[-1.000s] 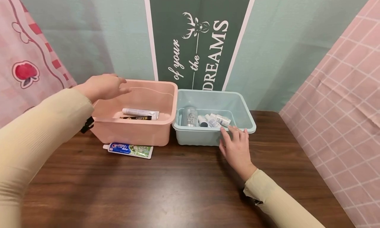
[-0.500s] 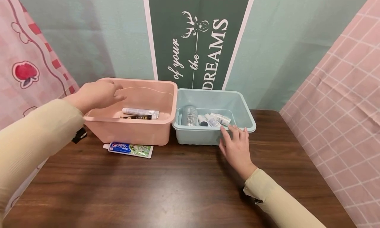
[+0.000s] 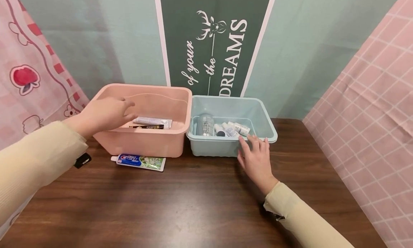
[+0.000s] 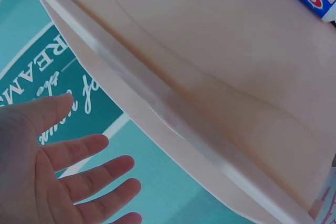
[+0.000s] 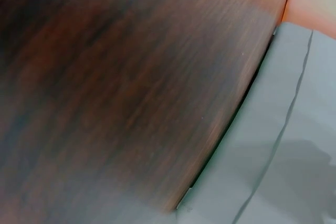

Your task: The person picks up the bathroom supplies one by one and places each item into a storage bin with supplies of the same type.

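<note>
My left hand (image 3: 101,115) hovers over the front left of the pink bin (image 3: 142,144), and in the left wrist view its fingers are spread with nothing in them. Inside that bin lie a white tube (image 3: 153,122) and a black tube (image 3: 150,127). On the table before it is a blue and green toothpaste tube (image 3: 138,162). My right hand (image 3: 256,163) rests its fingertips on the front rim of the light blue bin (image 3: 213,147). A clear bottle (image 3: 205,125) and several small white bottles (image 3: 241,128) lie in there. The right wrist view does not show the hand.
The two bins stand side by side at the back of the dark wooden table (image 3: 180,205). Behind them hangs a green cloth (image 3: 274,54) with printed words. Pink cloths hang at the left (image 3: 38,86) and the right (image 3: 371,108).
My left hand has moved left and toward me, from above the pink bin's middle to its front left. The right hand stays at the blue bin's rim. The view has shifted slightly.
</note>
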Motion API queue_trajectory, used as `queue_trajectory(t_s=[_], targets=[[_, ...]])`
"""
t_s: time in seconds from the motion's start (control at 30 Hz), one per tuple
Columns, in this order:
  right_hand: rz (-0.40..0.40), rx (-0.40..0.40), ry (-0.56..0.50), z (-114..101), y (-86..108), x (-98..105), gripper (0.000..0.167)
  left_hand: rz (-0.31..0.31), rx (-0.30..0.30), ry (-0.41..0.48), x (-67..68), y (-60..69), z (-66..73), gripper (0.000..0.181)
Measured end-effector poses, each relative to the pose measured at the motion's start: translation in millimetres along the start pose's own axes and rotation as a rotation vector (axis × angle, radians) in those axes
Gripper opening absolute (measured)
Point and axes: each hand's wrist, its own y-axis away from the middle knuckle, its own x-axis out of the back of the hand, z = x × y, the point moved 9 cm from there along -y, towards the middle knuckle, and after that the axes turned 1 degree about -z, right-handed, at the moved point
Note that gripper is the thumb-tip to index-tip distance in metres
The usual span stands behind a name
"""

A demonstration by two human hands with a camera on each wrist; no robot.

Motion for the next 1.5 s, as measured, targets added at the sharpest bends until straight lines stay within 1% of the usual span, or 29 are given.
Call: queue_trajectory(t_s=[0.17,0.23,0.37,0.5,0.6,0.73,0.93,1.13,1.23,1.43,1.5], targets=[[0.010,-0.001,0.004,0,-0.2,0,0.044,0.023,-0.019,0.015,2.6,5.1,8.4,0.048],[0.016,0.001,0.000,0,-0.3,0,0.044,0.041,-0.034,0.024,3.9,6.9,11.5,0.047],[0.030,0.008,-0.001,-1,-1.0,0,0.045,0.072,-0.060,0.026,5.1,10.6,15.1,0.045],[0.027,0.009,0.005,0,-0.9,0,0.045,0.088,-0.062,0.033,5.6,13.5,16.5,0.044],[0.033,0.008,0.005,-1,-0.5,0,0.045,0.088,-0.057,0.037,3.9,16.0,14.8,0.044],[0.051,0.014,-0.001,-2,0.0,0,0.046,0.087,-0.043,0.039,0.3,20.9,8.3,0.043],[0.054,0.012,0.002,-2,0.7,-1,0.047,0.085,-0.051,0.062,-4.3,26.8,3.7,0.038],[0.082,0.013,0.004,0,0.2,1,0.049,0.099,-0.027,0.090,-3.5,32.6,1.2,0.041],[0.088,0.010,0.004,0,0.4,2,0.050,0.090,-0.012,0.103,-5.6,34.7,0.7,0.044],[0.088,0.008,-0.003,0,0.1,1,0.048,0.084,0.002,0.097,-8.5,40.2,-1.5,0.048],[0.091,0.008,-0.007,0,0.2,1,0.047,0.070,0.006,0.098,-9.3,41.7,-2.3,0.050]])
